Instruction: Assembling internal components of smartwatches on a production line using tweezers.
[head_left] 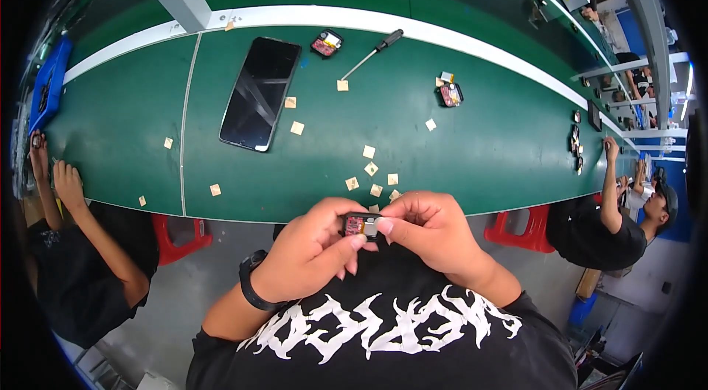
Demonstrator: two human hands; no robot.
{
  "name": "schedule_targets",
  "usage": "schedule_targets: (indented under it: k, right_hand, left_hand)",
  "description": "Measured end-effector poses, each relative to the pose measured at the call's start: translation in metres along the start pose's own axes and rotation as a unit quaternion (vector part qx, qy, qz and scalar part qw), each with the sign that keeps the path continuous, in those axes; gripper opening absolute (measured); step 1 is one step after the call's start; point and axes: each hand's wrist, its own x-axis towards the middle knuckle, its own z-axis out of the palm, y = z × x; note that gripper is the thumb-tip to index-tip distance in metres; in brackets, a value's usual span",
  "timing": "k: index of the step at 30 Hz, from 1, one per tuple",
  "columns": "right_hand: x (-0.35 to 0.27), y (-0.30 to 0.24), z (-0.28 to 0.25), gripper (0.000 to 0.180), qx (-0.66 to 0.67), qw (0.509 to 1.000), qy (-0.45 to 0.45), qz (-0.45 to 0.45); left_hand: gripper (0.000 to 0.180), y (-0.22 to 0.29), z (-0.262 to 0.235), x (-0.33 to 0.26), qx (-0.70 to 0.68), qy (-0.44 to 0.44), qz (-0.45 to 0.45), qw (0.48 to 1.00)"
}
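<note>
Close to my body, at the table's near edge, I hold a small black device casing (346,223) with a reddish circuit board and a silvery battery-like part inside. My left hand (313,246) is closed around its left side, thumb on the front. The fingers of my right hand (431,229) pinch its right end, thumb over the silvery part; whether they hold a separate small piece is hidden. Several small cream paper squares (371,168) lie just beyond my hands. Two similar opened casings rest farther off, one casing (327,43) at the back and another casing (450,94) to the right.
A large black phone or tablet (259,93) lies left of centre, and a screwdriver (374,53) lies near the back ledge. At far left stands a blue bin (50,86). Co-workers sit on both sides, one with hands (68,183) at the table's left end. Red stools (181,239) flank me.
</note>
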Motion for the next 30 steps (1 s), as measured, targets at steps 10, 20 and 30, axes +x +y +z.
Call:
schedule_targets:
  k: [10, 20, 30]
  right_hand:
    - [0.043, -0.008, 0.011, 0.017, -0.139, 0.986, -0.084, -0.048]
    - [0.088, -0.003, -0.1, 0.055, -0.524, 0.731, 0.411, -0.147]
    - [0.097, 0.003, -0.103, 0.04, -0.487, 0.734, 0.428, -0.201]
  left_hand:
    - [0.022, 0.001, -0.04, -0.018, 0.141, 0.186, 0.127, 0.964]
    - [0.037, 0.038, -0.211, -0.116, 0.246, 0.56, 0.138, 0.779]
    - [0.063, 0.076, -0.194, -0.097, 0.616, 0.659, -0.056, 0.428]
